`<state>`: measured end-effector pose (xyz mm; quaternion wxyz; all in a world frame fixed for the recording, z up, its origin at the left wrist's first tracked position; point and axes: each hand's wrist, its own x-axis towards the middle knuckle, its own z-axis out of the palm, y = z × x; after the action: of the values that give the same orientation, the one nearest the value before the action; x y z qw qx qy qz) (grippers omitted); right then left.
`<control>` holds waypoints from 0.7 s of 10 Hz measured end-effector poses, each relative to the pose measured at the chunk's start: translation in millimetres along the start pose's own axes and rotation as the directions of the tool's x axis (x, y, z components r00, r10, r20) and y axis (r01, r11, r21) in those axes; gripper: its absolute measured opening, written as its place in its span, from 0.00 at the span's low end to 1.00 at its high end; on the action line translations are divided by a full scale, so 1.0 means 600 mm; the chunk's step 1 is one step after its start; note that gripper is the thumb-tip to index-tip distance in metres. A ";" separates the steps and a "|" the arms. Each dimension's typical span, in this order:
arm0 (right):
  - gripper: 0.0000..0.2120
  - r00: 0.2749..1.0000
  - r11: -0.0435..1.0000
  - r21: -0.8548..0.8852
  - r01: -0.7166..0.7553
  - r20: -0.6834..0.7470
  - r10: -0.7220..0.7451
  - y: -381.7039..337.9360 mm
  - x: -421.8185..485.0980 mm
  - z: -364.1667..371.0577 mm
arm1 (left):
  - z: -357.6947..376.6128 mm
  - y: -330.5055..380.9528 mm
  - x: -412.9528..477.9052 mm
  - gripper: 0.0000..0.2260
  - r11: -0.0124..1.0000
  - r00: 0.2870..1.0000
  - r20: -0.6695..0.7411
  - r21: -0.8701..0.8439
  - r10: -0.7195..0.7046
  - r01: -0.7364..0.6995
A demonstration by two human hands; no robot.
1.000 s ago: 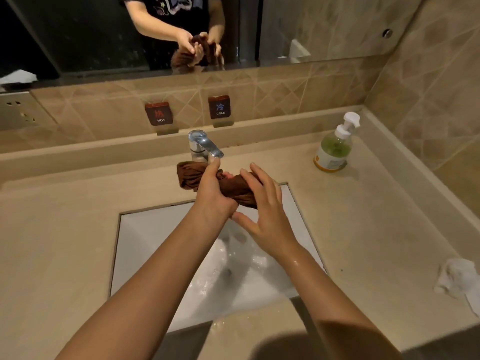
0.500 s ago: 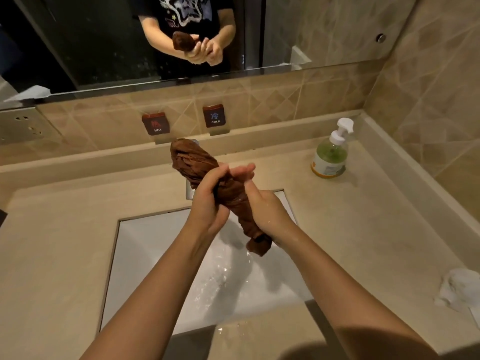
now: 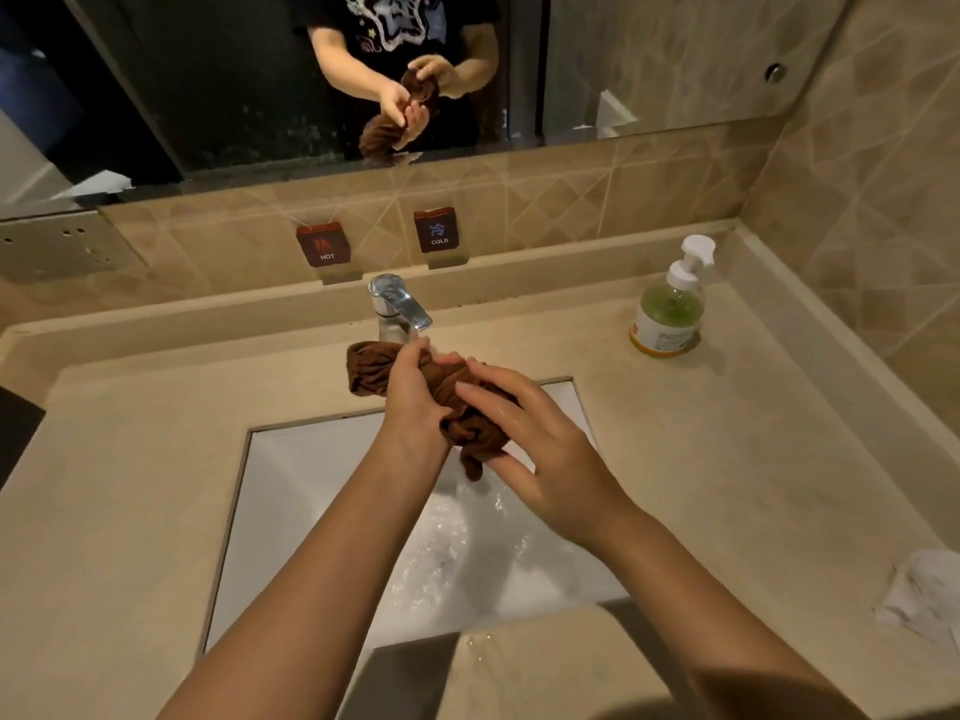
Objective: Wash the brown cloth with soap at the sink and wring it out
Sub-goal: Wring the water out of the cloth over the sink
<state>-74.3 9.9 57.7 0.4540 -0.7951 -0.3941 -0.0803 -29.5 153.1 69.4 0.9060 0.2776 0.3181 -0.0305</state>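
The brown cloth (image 3: 371, 368) is twisted into a thick roll, held over the far end of the white sink (image 3: 291, 491) just below the chrome faucet (image 3: 397, 304). My left hand (image 3: 413, 392) is clenched around the roll's middle. My right hand (image 3: 540, 444) lies against its lower right end, fingers spread and only loosely curled on the fabric. A short tail of cloth hangs below my right fingers. Water glistens in the basin under my hands. A pump soap bottle (image 3: 670, 309) with green liquid stands on the counter at the right.
The beige counter (image 3: 727, 459) surrounds the sink, with a crumpled white tissue (image 3: 924, 595) at its right edge. HOT (image 3: 322, 244) and COLD (image 3: 436, 231) signs sit on the tiled backsplash. The mirror (image 3: 260, 70) above reflects the person's hands and the cloth.
The cloth roll stood tilted upward half a second ago; it now lies lower and closer to level under the faucet. My right hand has loosened, its fingers spread along the roll.
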 end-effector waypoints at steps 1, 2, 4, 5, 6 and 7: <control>0.15 0.981 0.909 -0.399 0.120 -0.095 -0.171 0.008 0.032 -0.018 | 0.022 -0.014 -0.041 0.22 0.998 0.999 0.039 0.058 -0.038 0.036; 0.17 0.966 0.836 -0.544 0.068 -0.172 -0.191 -0.004 0.059 -0.023 | 0.021 -0.024 -0.077 0.23 0.984 0.996 0.094 0.179 -0.009 -0.008; 0.17 0.969 0.969 -0.046 0.244 0.052 -0.242 -0.022 0.066 -0.017 | -0.021 -0.022 -0.089 0.13 0.983 0.985 0.171 0.184 -0.029 -0.004; 0.09 0.977 0.973 0.172 0.155 -0.172 -0.125 -0.033 0.067 -0.010 | -0.005 -0.032 -0.075 0.17 0.990 0.986 0.163 0.125 0.038 -0.059; 0.11 0.847 0.726 0.686 -0.045 -0.358 0.392 -0.036 0.087 -0.016 | 0.019 -0.031 -0.066 0.11 0.970 0.985 0.175 -0.241 0.003 0.040; 0.08 0.708 0.401 0.915 -0.050 -0.250 0.660 -0.031 0.108 -0.017 | 0.017 -0.034 -0.069 0.10 0.920 0.967 0.230 -0.392 0.107 -0.009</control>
<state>-41.0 42.5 107.0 0.8883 -0.4584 -0.0264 -0.0065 -61.5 125.4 90.9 0.9759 0.0964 0.1940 0.0258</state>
